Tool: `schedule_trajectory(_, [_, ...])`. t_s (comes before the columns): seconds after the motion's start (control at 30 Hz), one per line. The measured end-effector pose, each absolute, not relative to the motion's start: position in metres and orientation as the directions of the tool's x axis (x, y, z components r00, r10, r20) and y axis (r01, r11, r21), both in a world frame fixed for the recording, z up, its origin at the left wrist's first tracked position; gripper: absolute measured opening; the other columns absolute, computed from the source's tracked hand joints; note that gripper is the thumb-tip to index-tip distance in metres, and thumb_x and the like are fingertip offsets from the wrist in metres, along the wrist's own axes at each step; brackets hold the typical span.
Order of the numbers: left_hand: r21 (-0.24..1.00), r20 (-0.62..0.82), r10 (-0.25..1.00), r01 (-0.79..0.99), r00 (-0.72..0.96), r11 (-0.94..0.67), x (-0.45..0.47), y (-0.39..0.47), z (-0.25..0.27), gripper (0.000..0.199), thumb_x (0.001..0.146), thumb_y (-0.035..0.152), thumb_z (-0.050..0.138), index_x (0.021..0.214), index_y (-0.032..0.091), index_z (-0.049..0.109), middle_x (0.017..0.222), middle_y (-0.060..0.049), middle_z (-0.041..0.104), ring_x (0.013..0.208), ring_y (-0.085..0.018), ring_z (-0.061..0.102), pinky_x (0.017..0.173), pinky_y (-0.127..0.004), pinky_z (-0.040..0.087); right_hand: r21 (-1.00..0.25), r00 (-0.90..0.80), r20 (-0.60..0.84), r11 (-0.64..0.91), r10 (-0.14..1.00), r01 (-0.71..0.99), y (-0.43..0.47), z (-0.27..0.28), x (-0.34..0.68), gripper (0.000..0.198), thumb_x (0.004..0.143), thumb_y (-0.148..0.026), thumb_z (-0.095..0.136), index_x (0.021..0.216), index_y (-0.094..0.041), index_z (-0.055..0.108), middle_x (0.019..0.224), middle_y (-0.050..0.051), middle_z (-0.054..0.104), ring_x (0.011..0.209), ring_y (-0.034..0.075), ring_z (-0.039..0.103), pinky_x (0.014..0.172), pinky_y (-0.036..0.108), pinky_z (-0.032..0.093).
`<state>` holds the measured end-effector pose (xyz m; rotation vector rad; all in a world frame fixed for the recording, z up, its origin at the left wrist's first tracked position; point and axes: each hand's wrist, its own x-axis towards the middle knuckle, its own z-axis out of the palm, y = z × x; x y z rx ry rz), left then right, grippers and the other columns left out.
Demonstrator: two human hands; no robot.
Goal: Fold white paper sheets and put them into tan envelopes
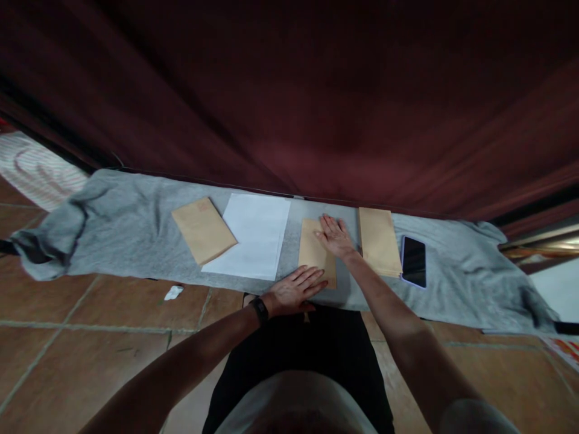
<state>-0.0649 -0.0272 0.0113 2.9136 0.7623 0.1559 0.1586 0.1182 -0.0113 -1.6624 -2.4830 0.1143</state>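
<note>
A tan paper envelope (312,250) lies flat on the grey cloth in front of me. My left hand (294,290) rests palm down on its lower left part, fingers stretched out. Across its upper right edge lies my right hand (336,236), also flat with fingers extended. Just right of that hand is a stack of tan envelopes (379,241). To the left, white paper sheets (257,235) lie partly under another tan envelope or pile of them (203,229), which is turned at an angle.
A phone (413,261) in a purple case lies right of the envelope stack. Grey cloth (122,229) covers the narrow surface. A dark red curtain-like fabric (289,108) rises behind it. A white scrap (174,292) lies on the tiled floor (113,355).
</note>
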Motion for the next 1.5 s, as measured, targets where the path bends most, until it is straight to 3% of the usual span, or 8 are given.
schedule_trajectory(0.4, [0.162, 0.063, 0.505, 0.490, 0.861, -0.856, -0.065, -0.027, 0.007, 0.078, 0.094, 0.055, 0.054, 0.158, 0.021, 0.024, 0.165, -0.015, 0.024, 0.153, -0.028, 0.018, 0.124, -0.045, 0.016, -0.131, -0.496, 0.125, 0.510, 0.859, 0.850, 0.102, -0.009, 0.137, 0.058, 0.105, -0.044, 0.031, 0.156, -0.015, 0.033, 0.162, 0.009, 0.030, 0.150, 0.026, 0.028, 0.124, 0.048, 0.016])
schedule_trajectory(0.53, [0.165, 0.083, 0.507, 0.490, 0.858, -0.856, -0.066, -0.028, 0.006, 0.076, 0.095, 0.054, 0.053, 0.157, 0.019, 0.026, 0.164, -0.015, 0.026, 0.153, -0.028, 0.019, 0.124, -0.044, 0.018, -0.134, -0.545, 0.116, 0.557, 0.830, 0.820, 0.092, -0.009, 0.126, 0.054, 0.105, -0.042, 0.030, 0.154, -0.019, 0.036, 0.162, 0.006, 0.031, 0.150, 0.027, 0.028, 0.124, 0.054, 0.014])
schedule_trajectory(1.0, [0.169, 0.153, 0.515, 0.492, 0.843, -0.854, -0.070, -0.032, -0.001, 0.069, 0.096, 0.055, 0.047, 0.150, 0.013, 0.041, 0.152, -0.016, 0.048, 0.145, -0.027, 0.039, 0.122, -0.043, 0.028, -0.241, -0.639, 0.063, 0.633, 0.767, 0.736, 0.046, 0.003, 0.124, 0.050, 0.107, -0.036, 0.028, 0.155, -0.023, 0.034, 0.161, 0.002, 0.033, 0.151, 0.019, 0.027, 0.127, 0.048, 0.012])
schedule_trajectory(1.23, [0.173, 0.175, 0.544, 0.518, 0.821, -0.837, -0.071, -0.032, -0.005, 0.059, 0.095, 0.051, 0.051, 0.140, 0.013, 0.052, 0.141, -0.015, 0.059, 0.138, -0.027, 0.048, 0.119, -0.043, 0.035, -0.303, -0.639, 0.067, 0.626, 0.766, 0.719, 0.017, 0.003, 0.131, 0.049, 0.106, -0.035, 0.031, 0.154, -0.024, 0.036, 0.158, 0.003, 0.039, 0.148, 0.019, 0.033, 0.126, 0.046, 0.017])
schedule_trajectory(1.5, [0.218, 0.234, 0.538, 0.496, 0.810, -0.841, -0.072, -0.030, 0.005, 0.046, 0.098, 0.041, 0.048, 0.135, 0.014, 0.056, 0.140, -0.014, 0.060, 0.136, -0.024, 0.050, 0.116, -0.042, 0.041, -0.366, -0.595, 0.140, 0.600, 0.792, 0.712, -0.026, -0.002, 0.148, 0.050, 0.107, -0.038, 0.029, 0.153, -0.019, 0.037, 0.156, 0.006, 0.042, 0.147, 0.016, 0.035, 0.125, 0.043, 0.025])
